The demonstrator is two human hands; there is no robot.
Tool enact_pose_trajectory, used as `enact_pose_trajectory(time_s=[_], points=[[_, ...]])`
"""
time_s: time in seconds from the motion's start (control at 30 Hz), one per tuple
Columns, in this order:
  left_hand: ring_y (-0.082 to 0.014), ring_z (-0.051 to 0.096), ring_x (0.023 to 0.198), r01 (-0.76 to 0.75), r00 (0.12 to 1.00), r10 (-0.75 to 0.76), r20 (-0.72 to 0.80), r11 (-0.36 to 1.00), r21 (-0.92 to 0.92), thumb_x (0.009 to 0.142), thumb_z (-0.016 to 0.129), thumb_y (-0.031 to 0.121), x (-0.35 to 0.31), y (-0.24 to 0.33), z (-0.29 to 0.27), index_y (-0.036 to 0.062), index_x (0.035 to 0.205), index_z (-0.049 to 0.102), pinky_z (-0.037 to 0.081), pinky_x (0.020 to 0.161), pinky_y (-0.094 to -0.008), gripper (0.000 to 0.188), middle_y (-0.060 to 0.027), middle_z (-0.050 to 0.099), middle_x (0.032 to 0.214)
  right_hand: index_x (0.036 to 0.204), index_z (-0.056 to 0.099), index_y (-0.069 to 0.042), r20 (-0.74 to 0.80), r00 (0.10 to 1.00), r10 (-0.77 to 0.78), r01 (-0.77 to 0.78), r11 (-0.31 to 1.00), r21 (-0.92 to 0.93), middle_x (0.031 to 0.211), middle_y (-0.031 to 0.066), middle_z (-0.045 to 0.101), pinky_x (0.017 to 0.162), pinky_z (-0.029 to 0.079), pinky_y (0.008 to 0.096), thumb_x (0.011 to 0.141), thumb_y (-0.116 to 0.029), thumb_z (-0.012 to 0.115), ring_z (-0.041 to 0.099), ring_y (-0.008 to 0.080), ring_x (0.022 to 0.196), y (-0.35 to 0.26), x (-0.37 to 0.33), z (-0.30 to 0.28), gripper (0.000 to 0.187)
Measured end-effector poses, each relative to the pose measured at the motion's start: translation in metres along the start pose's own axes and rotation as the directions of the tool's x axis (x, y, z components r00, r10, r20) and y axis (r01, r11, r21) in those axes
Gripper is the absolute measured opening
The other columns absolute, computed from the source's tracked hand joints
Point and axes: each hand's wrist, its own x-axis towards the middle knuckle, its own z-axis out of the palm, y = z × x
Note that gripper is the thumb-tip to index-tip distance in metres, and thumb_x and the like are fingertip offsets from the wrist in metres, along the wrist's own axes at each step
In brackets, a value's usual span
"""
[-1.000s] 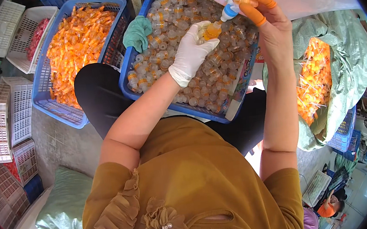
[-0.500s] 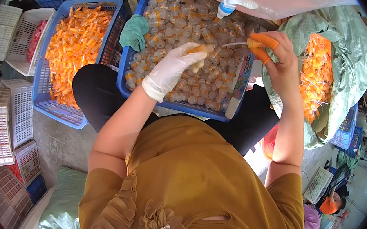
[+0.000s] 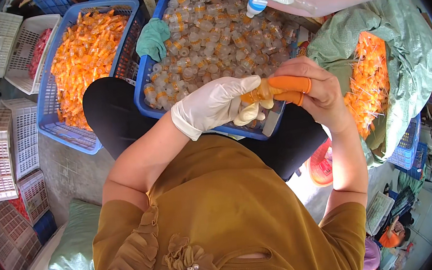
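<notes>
My left hand (image 3: 217,103), in a thin white glove, pinches a small clear plastic bottle (image 3: 258,96) with an orange band, tilted sideways. My right hand (image 3: 313,87) is bare but for orange finger covers (image 3: 290,83). Its thumb and fingers close at the bottle's right end, meeting the left fingertips. The thin white-stemmed piece it held is now hidden by the fingers. Both hands are over the near edge of a blue crate (image 3: 142,98) heaped with similar small bottles (image 3: 210,39).
A blue basket (image 3: 47,122) of orange-filled bottles stands at left. At right, a green woven sack (image 3: 410,59) holds orange pieces with white stems (image 3: 367,80). A green cloth (image 3: 153,40) drapes the crate rim. A pink surface with a tap (image 3: 259,1) overhangs the far side.
My hands have come together: the right moved left and nearer, the left moved right and nearer. The white stem, seen apart from the bottle before, has gone out of sight between the hands.
</notes>
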Motion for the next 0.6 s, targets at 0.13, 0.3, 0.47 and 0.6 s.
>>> enact_pose_trajectory(time_s=[0.13,0.3,0.47,0.6], points=[[-0.0162,0.06,0.071,-0.332,0.879,0.477,0.014,0.591,0.735,0.088,0.065,0.036,0.004,-0.009,0.007,0.0028,0.111,0.062,0.044,0.073,-0.0309,0.041,-0.0065,0.064,0.085,0.094,0.067,-0.002,0.031,0.964,0.266,-0.267,0.962,0.053,0.082,0.0075,0.063,0.066,0.048,0.0316,0.081,-0.012,0.07,0.06,0.0231,0.076,0.0,-0.006,0.003,0.017],[-0.0132,0.058,0.075,-0.016,0.448,0.681,0.58,-0.642,0.766,0.069,0.08,0.031,0.001,-0.004,0.012,0.0139,0.11,0.064,0.036,0.094,-0.0397,0.047,0.0017,0.062,0.083,0.093,0.066,0.0,0.306,0.668,0.678,-0.548,0.171,0.819,0.074,0.0017,0.06,0.059,0.042,0.0241,0.097,-0.027,0.054,0.052,0.0089,0.065,0.007,-0.035,0.026,0.029],[-0.015,0.062,0.083,0.028,0.5,0.679,0.538,-0.634,0.773,0.063,0.082,0.025,-0.007,-0.003,-0.008,0.0172,0.113,0.065,0.029,0.101,-0.0428,0.053,0.0035,0.063,0.09,0.099,0.067,0.0,0.235,0.625,0.745,-0.677,0.367,0.637,0.079,0.0018,0.063,0.066,0.044,0.0223,0.099,-0.033,0.05,0.054,0.0073,0.069,0.01,-0.033,0.032,0.037],[-0.0236,0.057,0.102,0.143,0.137,0.97,0.198,-0.218,0.965,0.072,0.081,0.015,-0.049,0.033,-0.05,0.0064,0.119,0.059,0.035,0.098,-0.0358,0.053,-0.0075,0.065,0.102,0.11,0.065,0.002,-0.022,0.626,0.779,-0.697,0.572,0.432,0.091,0.0057,0.068,0.079,0.047,0.0254,0.099,-0.029,0.05,0.061,0.0119,0.083,0.022,-0.052,-0.009,0.036]])
